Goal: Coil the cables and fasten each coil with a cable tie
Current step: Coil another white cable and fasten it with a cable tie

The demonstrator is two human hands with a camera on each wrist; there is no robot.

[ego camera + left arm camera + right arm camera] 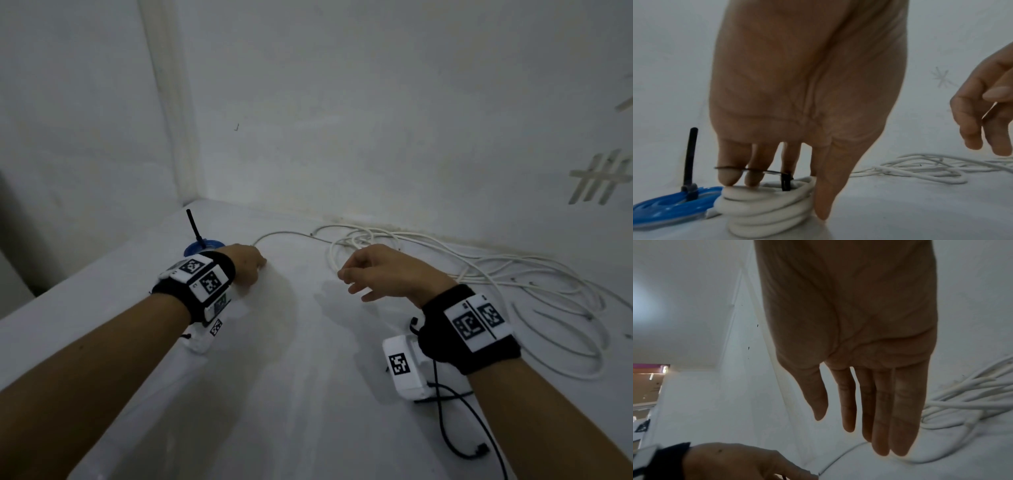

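Note:
My left hand (247, 265) is down on the white table (291, 377), holding a small white cable coil (760, 211) between fingers and thumb. A black cable tie (786, 183) goes round that coil, and its thin tail lies across my fingers. The head view hides this coil under the hand. Just left of it lies a blue coil (191, 249) (670, 206), bound by a black tie whose tail (195, 228) (690, 154) sticks up. My right hand (356, 277) (859, 426) hovers empty, fingers relaxed, beside a loose tangle of white cable (496, 274) (920, 167) (962, 405).
The table sits in a corner between two white walls (342, 120), close behind the coils. Its left edge (85, 274) drops off beyond the blue coil. A black cord (455, 428) hangs from my right wrist unit onto the table near me.

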